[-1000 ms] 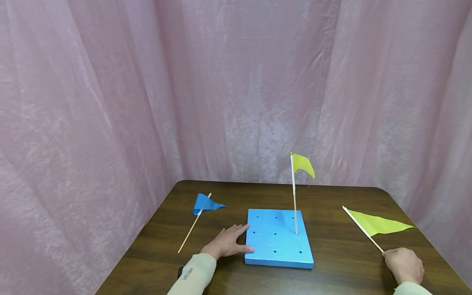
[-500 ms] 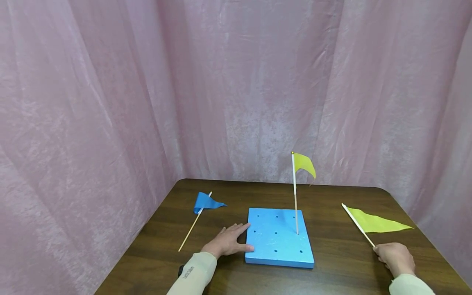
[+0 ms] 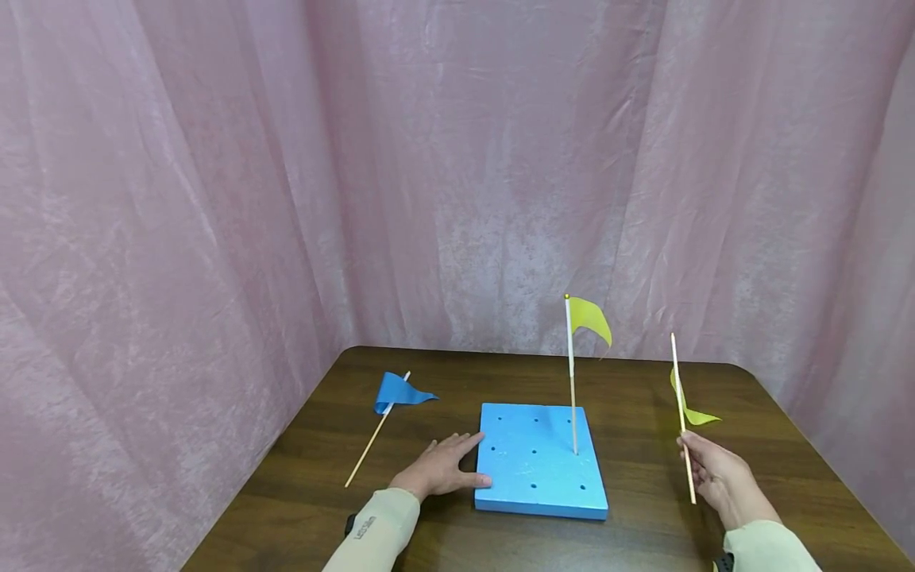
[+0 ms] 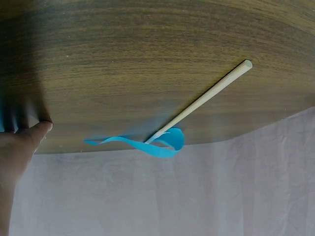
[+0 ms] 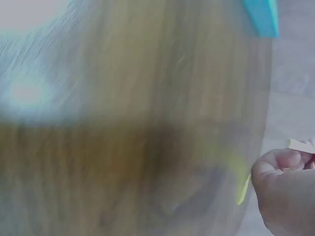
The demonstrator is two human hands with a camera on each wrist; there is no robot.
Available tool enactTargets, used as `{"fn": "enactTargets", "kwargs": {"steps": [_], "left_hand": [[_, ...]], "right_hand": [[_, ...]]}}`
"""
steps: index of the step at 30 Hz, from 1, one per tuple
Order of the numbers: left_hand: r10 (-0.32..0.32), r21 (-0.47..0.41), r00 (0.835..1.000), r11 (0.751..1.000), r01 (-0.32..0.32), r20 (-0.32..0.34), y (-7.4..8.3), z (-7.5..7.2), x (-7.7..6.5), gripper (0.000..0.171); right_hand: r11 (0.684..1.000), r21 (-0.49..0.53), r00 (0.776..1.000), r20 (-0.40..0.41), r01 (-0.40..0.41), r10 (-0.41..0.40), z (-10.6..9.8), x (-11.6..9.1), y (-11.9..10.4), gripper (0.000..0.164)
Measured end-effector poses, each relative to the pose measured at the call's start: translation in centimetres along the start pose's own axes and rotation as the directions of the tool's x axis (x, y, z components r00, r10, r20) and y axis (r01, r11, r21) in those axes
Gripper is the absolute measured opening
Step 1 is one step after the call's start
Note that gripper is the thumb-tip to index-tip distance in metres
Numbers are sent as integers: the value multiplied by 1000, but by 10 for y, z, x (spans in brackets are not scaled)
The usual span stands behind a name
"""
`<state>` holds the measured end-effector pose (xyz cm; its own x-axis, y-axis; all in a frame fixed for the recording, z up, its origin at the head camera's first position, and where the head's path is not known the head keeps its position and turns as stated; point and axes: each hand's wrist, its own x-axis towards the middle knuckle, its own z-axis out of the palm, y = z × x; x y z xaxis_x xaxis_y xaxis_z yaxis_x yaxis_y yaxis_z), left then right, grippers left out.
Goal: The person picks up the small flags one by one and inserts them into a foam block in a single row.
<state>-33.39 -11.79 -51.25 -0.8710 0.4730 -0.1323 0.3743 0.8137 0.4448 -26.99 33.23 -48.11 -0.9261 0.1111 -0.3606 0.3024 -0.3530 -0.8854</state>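
My left hand (image 3: 443, 467) rests against the left edge of a blue board (image 3: 515, 469) with several small holes, its fingers spread and the thumb on the top face. Standing upright in a hole near the board's right side is a yellow flag (image 3: 589, 318) on a thin stick. To the right of the board, my right hand (image 3: 722, 477) pinches the wooden stick of a second yellow flag (image 3: 685, 401). That stick is raised and nearly upright, its cloth hanging behind it. The right wrist view shows the right hand (image 5: 283, 189) at its edge, with the stick end poking out.
A blue flag (image 3: 400, 393) on a wooden stick lies on the brown table (image 3: 443, 373) left of the board. The left wrist view shows the blue flag (image 4: 165, 147) with its cloth curled. Behind the table hangs a pink curtain (image 3: 472, 199).
My right hand has lifted the second yellow flag off the table, turned it from lying to nearly upright, and moved left towards the board. My left hand has stayed in place.
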Motion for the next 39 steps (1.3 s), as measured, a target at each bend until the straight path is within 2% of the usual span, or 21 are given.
{"fn": "enactTargets", "kwargs": {"steps": [6,11,16,21,27,34,39], "left_hand": [[-6,-7,1000,1000,6,1,4,-1,0,90],[-14,-11,1000,1000,14,-1,4,-2,0,90],[-14,-11,1000,1000,14,-3,3,-1,0,90],[-7,-10,1000,1000,7,-3,4,0,1,90],[-1,-2,1000,1000,1,1,6,1,2,90],[5,5,1000,1000,-5,5,6,0,1,91],[6,13,1000,1000,-6,6,6,-1,-1,91]], "right_hand": [[986,158,997,36,62,-69,23,-6,-16,43],[980,167,990,72,109,-123,43,-12,-31,36],[975,128,980,58,179,-188,69,-19,-43,31],[964,51,965,-28,262,-261,95,-23,-48,27],[947,-19,941,-102,322,-322,114,-27,-48,22],[902,-120,902,-77,415,-425,139,-27,-45,20],[864,-232,884,-29,447,-466,156,-27,-44,3]]}}
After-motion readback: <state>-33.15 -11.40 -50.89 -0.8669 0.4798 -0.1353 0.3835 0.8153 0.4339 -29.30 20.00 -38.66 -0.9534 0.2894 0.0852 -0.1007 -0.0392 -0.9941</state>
